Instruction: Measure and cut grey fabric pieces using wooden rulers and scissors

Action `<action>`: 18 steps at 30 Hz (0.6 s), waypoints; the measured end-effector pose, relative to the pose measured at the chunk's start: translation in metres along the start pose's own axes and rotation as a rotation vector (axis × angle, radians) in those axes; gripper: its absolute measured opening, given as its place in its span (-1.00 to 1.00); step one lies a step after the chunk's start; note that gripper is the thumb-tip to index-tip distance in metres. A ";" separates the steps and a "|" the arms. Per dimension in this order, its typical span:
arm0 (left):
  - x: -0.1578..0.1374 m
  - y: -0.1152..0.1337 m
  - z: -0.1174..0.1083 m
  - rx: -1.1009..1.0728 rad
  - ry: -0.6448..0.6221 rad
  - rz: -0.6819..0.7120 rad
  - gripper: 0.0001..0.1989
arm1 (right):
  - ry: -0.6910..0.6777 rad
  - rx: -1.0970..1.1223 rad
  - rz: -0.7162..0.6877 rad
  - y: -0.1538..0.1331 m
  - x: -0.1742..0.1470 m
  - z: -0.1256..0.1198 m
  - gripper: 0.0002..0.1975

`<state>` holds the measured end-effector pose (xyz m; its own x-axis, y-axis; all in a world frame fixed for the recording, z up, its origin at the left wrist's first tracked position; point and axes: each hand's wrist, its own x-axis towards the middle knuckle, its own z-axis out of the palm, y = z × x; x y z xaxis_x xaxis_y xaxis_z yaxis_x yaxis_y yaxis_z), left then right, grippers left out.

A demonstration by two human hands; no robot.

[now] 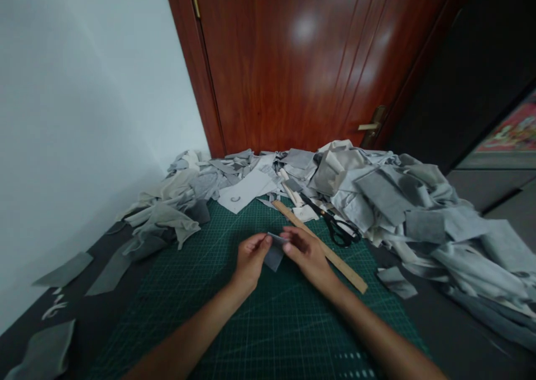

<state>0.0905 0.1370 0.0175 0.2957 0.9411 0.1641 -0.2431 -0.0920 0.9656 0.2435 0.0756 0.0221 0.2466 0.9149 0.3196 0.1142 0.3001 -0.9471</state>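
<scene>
The left hand (253,257) and the right hand (310,252) were positioned above the middle of the cutting mat (251,335), near one another with the workpiece between them. The workpiece was a small grey fabric piece (273,258). The left thumb and fingers were clamped on its left upper corner; the right thumb and fingers were pinched on its right upper end. The lower part of the piece hung free, pointing toward the near edge of the mat.

A wooden ruler (343,267) lay flat and diagonal on the mat, just beyond the right hand, its near end just inside the right edge. Black-handled scissors (329,222) rested beyond the ruler, toward the far right corner of the mat, blades directed toward the far edge. A white paper sheet (247,190) bearing a dark curved mark lay at the far edge.

Fabric scraps (385,193) were heaped along the far and right sides of the table (98,313). A second heap (167,215) occupied the far left corner of the mat and adjoining table. One loose grey scrap (46,349) lay at the near left corner of the table.
</scene>
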 end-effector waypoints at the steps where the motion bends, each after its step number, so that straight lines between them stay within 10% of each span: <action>1: -0.001 0.000 -0.001 -0.008 0.008 0.003 -0.60 | -0.027 0.096 0.049 0.002 -0.004 0.009 -0.59; 18: -0.012 -0.001 0.006 -0.036 -0.005 -0.032 -0.72 | 0.090 0.117 0.070 0.001 -0.007 0.013 -0.79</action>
<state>0.0931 0.1237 0.0158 0.3083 0.9418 0.1343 -0.2665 -0.0501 0.9625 0.2289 0.0731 0.0185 0.3356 0.9085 0.2488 -0.0178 0.2702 -0.9626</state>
